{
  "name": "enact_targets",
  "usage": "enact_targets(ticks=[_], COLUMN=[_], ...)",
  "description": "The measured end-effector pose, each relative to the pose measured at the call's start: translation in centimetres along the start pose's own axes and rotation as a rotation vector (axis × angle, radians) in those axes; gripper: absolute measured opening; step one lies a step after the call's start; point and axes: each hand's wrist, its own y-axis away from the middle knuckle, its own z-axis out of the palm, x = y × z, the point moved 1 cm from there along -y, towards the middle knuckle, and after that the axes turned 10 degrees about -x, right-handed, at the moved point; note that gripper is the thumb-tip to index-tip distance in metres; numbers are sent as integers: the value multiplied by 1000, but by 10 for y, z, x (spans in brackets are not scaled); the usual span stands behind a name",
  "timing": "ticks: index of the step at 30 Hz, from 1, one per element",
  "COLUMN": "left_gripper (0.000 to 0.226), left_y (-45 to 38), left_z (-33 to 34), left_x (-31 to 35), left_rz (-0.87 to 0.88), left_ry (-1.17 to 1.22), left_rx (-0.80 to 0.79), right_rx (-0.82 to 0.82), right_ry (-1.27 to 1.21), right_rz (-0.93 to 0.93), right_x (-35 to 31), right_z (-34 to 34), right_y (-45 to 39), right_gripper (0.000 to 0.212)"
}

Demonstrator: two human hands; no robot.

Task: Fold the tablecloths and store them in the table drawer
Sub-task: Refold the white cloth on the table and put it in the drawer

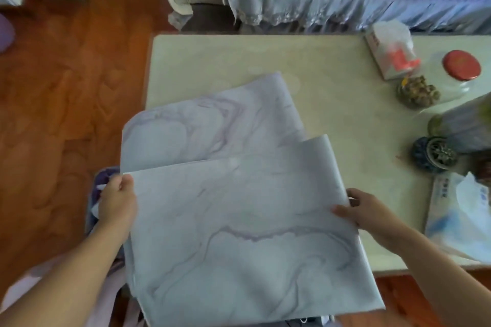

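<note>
Our left hand (117, 203) and right hand (368, 211) each pinch the tablecloth (239, 220) at frame centre; we should align edges squarely before creasing.

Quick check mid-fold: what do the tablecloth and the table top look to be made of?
Tablecloth: looks like smooth, slightly glossy sheet, possibly vinyl or coated fabric; it holds stiff, flat panels with crisp edges and a printed marble pattern. Table top: pale cream, polished, stone-like or laminate; a faint sheen shows, but I cannot tell which.

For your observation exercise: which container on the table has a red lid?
The clear jar at the table's far right; the open dish beside it has no lid.
</note>
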Motion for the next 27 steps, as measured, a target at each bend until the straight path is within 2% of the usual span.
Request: enact_targets(ticks=[3, 5, 7, 11, 14, 16, 18, 21, 23, 25, 27], left_gripper=[40, 29, 15, 30, 39, 63, 87, 98, 102, 90, 68], left_y=[16, 37, 59, 79, 81, 83, 96, 133, 160, 184, 190], left_z=[-7, -12, -16, -16, -19, -15, 6, 75, 130, 175, 201], left_x=[-52, -61, -49, -51, -55, -46, -22, 27, 60, 97, 131], left_rz=[-107, -193, -229, -280, -303, -245, 13, 658, 1063, 1333, 1407], left_ry=[25, 48, 50, 18, -24, -217, -565, -908, -1061, -1238, -1459], left_rx=[-80, -67, -6, 123, 101, 87, 32, -211, -291, -322, -349], right_rx=[-84, -35, 60, 158, 123, 109, 108, 108, 77, 40, 4], right_ry=[86, 213, 337, 397, 368, 382, 404, 454, 420, 396, 385], right_rz=[19, 4, -24, -92, -89, -69, -15, 32, 25, 0, -38], right_x=[23, 34, 39, 47, 55, 65, 81, 103, 113, 121, 129], right_z=[16, 26, 35, 47, 50, 49, 50, 54, 55, 53, 48], right_y=[21, 23, 20, 21, 34, 46, 58, 71, 71, 67, 64], right_gripper=[18, 9, 13, 11, 35, 43, 43, 32, 31, 24, 12])
